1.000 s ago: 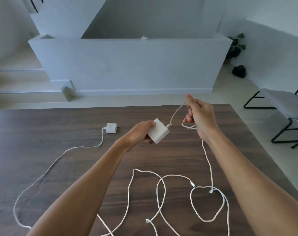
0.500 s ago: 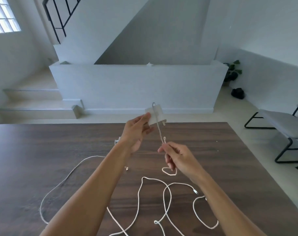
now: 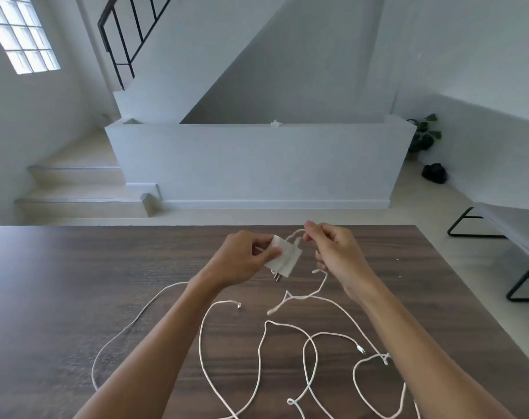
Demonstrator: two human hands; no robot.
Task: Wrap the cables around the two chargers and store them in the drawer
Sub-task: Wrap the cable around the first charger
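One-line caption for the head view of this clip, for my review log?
Left hand holds a charger above the table; right hand pinches its cable mid-wrap.

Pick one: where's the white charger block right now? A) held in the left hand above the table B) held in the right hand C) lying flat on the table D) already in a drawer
A: the left hand grips the white charger block above the wooden table, prongs pointing down, while the right hand pinches the cable looping off it.
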